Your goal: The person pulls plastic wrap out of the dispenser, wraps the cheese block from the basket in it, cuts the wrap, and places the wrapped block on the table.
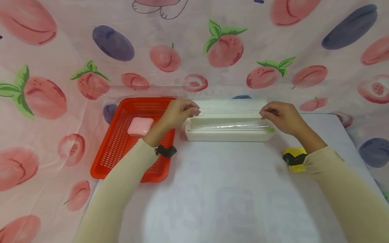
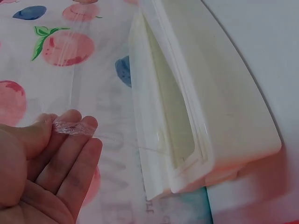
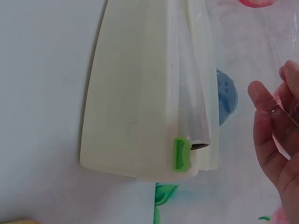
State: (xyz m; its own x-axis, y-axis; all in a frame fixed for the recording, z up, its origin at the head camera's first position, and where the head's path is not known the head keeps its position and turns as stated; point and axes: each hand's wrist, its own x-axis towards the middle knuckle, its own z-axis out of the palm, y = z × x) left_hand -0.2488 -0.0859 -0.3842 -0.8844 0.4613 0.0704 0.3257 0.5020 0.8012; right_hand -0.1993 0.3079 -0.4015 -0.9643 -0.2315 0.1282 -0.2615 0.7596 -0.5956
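A white cling film dispenser box point(image 1: 231, 136) stands with its lid point(image 1: 231, 105) raised at the back. Inside lies a roll of clear cling film point(image 1: 234, 125); a green slide cutter point(image 3: 181, 154) sits at its right end. My left hand point(image 1: 180, 113) pinches one corner of the film between thumb and fingers, where it bunches into a crumpled strip point(image 2: 74, 128). At the other end, my right hand point(image 1: 281, 116) pinches the film's other corner. Both hands are above the box ends, the thin sheet stretched between them.
Left of the box is a red plastic basket point(image 1: 104, 148) holding a pink soap-like block point(image 1: 140, 126). A yellow object point(image 1: 294, 167) lies on the white table point(image 1: 225, 189) beneath my right wrist. A fruit-print cloth point(image 1: 182, 33) hangs behind.
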